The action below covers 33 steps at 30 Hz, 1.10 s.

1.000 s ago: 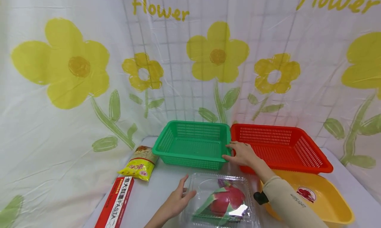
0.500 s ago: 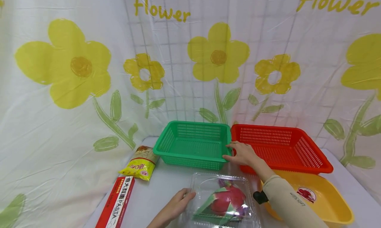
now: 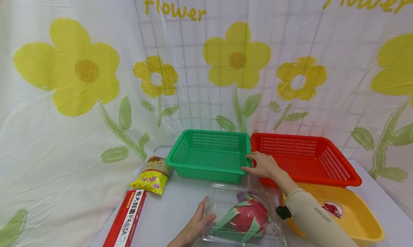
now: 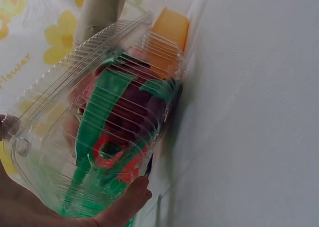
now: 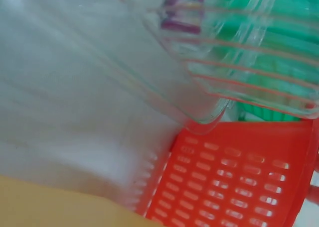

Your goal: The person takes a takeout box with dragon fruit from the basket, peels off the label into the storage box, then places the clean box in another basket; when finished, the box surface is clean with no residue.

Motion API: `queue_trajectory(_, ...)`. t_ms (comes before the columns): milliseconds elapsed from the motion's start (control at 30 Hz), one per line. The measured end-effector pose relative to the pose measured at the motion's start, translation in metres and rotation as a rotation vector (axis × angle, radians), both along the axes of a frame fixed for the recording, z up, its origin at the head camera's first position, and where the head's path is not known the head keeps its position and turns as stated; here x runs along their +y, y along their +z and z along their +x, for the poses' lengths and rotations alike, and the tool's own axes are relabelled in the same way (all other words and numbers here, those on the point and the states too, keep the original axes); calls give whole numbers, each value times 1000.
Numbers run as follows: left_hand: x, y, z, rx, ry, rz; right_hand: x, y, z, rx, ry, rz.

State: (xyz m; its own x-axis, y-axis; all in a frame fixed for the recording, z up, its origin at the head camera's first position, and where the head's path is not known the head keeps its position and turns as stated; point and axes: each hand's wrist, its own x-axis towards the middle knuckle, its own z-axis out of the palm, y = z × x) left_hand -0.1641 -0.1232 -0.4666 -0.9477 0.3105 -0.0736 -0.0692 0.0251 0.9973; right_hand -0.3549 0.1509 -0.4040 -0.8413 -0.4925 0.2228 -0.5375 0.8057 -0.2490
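In the head view, my left hand (image 3: pixel 195 223) grips the left side of a clear plastic clamshell box (image 3: pixel 222 204), thumb and fingers at its edge. In the left wrist view the box (image 4: pixel 55 122) stands tilted. Through the lid show a pink dragon fruit (image 3: pixel 246 216) with green scales and a small purple-wrapped item (image 3: pixel 241 196). My right hand (image 3: pixel 264 166) reaches to the right rim of the green basket (image 3: pixel 193 168), thumb and fingers apart. The left rim of the red basket (image 3: pixel 290 136) lies right beside that hand.
A yellow basin (image 3: pixel 355 213) stands front right under my right sleeve, against the red basket. A yellow food packet (image 3: pixel 153 175) and a long red pasta box (image 3: pixel 126 218) lie on the left of the white table (image 3: pixel 175 207). A flowered curtain hangs behind.
My left hand has gone from spread fingers beside the clamshell box to gripping its side. The box has tilted and shifted slightly right. My right hand has stayed at the basket rim.
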Motion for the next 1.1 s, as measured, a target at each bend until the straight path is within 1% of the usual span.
queue_trajectory(100, 2, 0, 1, -3, 0, 32, 1, 0, 0, -3, -4, -1)
queue_trajectory(267, 4, -2, 4, -8, -34, 132, 3, -1, -1, -4, -2, -13)
queue_trajectory(333, 4, -3, 4, 11, -35, 138, 3, -2, -2, -4, -1, -15)
queue_trajectory(367, 4, -4, 5, 27, -26, 135, 3, -2, -2, -7, -1, -19)
queue_trajectory(433, 4, -5, 4, 90, 11, 99, 3, -2, -2, -11, 2, -25)
queue_trajectory(500, 4, -6, 5, 153, 52, 41, 2, -3, -2, -17, 8, -35)
queue_trajectory(600, 4, -8, 8, 247, 96, -47, 2, -3, -1, -26, 12, -46)
queue_trajectory(667, 4, -7, 11, 290, 111, -94, 2, -3, -1, -28, 13, -46)
queue_trajectory(733, 3, -6, 12, 328, 124, -113, 2, -3, -1, -31, 8, -44)
queue_trajectory(800, 2, -6, 13, 350, 145, -127, 2, -3, -1, -31, 11, -41)
queue_trajectory(900, -1, -6, 13, 344, 152, -126, 1, -2, -2, -33, 12, -40)
queue_trajectory(1000, -7, -3, 14, 297, 129, -98, 1, -2, -2, -33, 13, -39)
queue_trajectory(1100, -13, 4, 15, 239, 105, -61, 2, -2, -2, -32, 18, -43)
